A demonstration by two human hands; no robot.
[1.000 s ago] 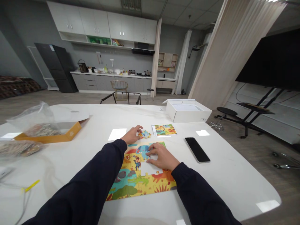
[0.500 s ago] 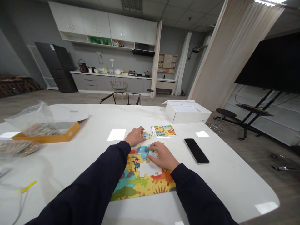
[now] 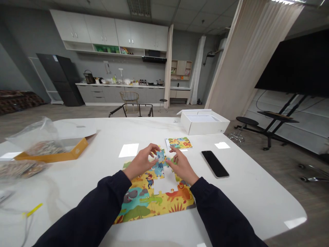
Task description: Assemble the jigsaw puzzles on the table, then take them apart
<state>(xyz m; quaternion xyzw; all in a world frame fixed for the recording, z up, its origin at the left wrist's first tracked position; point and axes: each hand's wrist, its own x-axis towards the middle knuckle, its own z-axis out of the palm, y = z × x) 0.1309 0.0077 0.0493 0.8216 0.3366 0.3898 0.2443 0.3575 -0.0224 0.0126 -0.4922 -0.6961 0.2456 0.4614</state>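
Note:
My left hand (image 3: 141,163) and my right hand (image 3: 181,165) meet above the top edge of a children's jigsaw puzzle (image 3: 151,200) showing cartoon animals. Between them is a loose blue and yellow jigsaw piece (image 3: 160,157), pinched by my left fingers. My right fingertips are spread close to its right side, and I cannot tell whether they touch it. The assembled puzzle lies flat on the white table (image 3: 84,185). It has a white gap (image 3: 163,181) just below my hands. Its top part is partly hidden by my hands.
A small puzzle picture card (image 3: 180,143) lies just beyond the hands. To the right are a black smartphone (image 3: 215,164) and an open white box (image 3: 204,122). On the left are an orange tray (image 3: 51,154) and plastic bags of pieces (image 3: 43,140).
The loose piece has moved from beside the puzzle to above its top edge. My right hand has left the elephant area and risen towards the piece. The view has tilted slightly.

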